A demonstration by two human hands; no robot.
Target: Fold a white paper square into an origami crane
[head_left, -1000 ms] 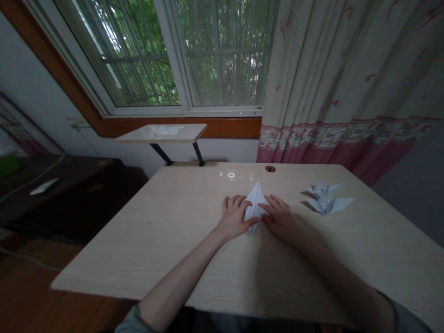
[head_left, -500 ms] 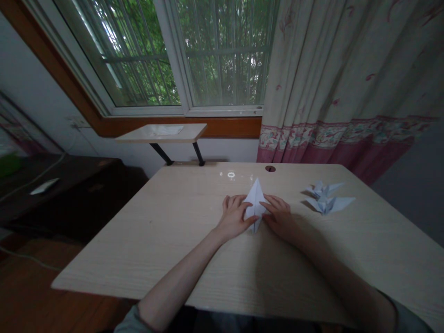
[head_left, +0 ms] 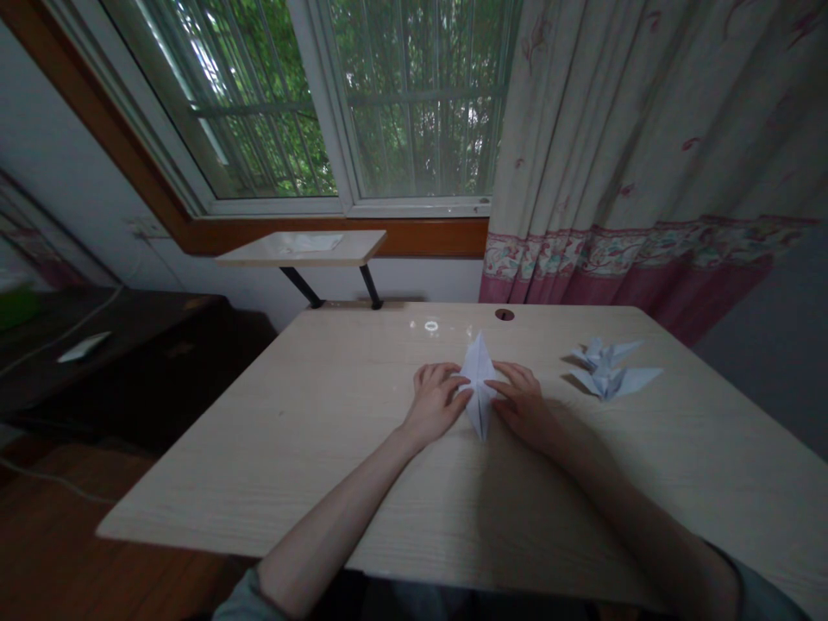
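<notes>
A white folded paper (head_left: 479, 360), shaped like a long diamond with a crease down its middle, lies on the table in front of me. My left hand (head_left: 438, 402) grips its left edge, thumb and forefinger on the paper near its middle. On the opposite edge my right hand (head_left: 523, 402) holds it the same way, fingers bent. The diamond's far and near points show free of both hands. Two folded paper cranes (head_left: 606, 381) sit to the right, apart from my right hand.
The pale wooden table (head_left: 336, 483) has a round cable hole (head_left: 504, 316) at its back edge. A small raised shelf (head_left: 355, 250) with papers on it stands at the back left. Beyond are a window and a curtain (head_left: 582, 172). A dark cabinet (head_left: 174, 354) is at the left.
The near point of the paper now stretches a little closer to me and shows more fully. My left thumb has moved up from the lower part to the middle. The cranes have not moved.
</notes>
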